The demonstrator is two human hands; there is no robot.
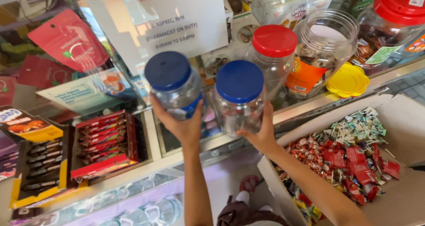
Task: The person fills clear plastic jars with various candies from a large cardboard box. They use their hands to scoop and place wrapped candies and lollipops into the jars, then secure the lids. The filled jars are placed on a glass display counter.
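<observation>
Over the glass counter the person holds up 2 clear plastic jars, each capped with a round, smooth blue lid. The left hand cups the left jar from below, fingers wrapped round its lower wall, so it tilts toward the shelves. The right hand presses its palm and spread fingers against the side of the right jar, which stands nearly upright and just beside the first. Both jars look see-through and nearly empty, with a blue label band on the left one. Behind them stand a red-lidded jar and an open jar, whose wavy yellow lid lies beside it. To the right, a cardboard box holds glossy red and pale wrapped sweets.
</observation>
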